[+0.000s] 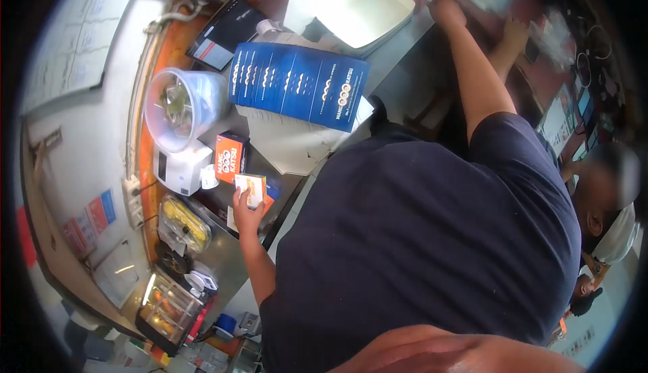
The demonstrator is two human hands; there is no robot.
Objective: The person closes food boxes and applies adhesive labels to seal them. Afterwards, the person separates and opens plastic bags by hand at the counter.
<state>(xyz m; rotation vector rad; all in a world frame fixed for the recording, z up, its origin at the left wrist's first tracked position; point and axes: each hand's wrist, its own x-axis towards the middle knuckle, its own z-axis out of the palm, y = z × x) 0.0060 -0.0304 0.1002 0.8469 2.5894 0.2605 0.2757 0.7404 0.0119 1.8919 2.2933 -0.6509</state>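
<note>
My left hand (248, 211) is closed on a small white-and-orange printed box (252, 189), thumb along its side. Just beyond it stands an orange box (231, 157) lettered MANG KATSU. A blue and orange edge shows behind the held box; what it belongs to is unclear. My right hand (448, 12) is stretched out at the far end of the counter, curled like a fist near a large white tub (358, 8). What its fingers hold, if anything, cannot be made out. Between my hands, a long blue printed sheet of packaging (297, 83) lies on brown cardboard (283, 140).
A clear bucket (169, 110) and a white printer (181, 168) stand along the wall, with a black tablet-like device (226, 32) behind. Yellow items sit in a plastic pack (183, 223). A lit food display case (169, 309) is lower left. Another person's hand (514, 35) shows right.
</note>
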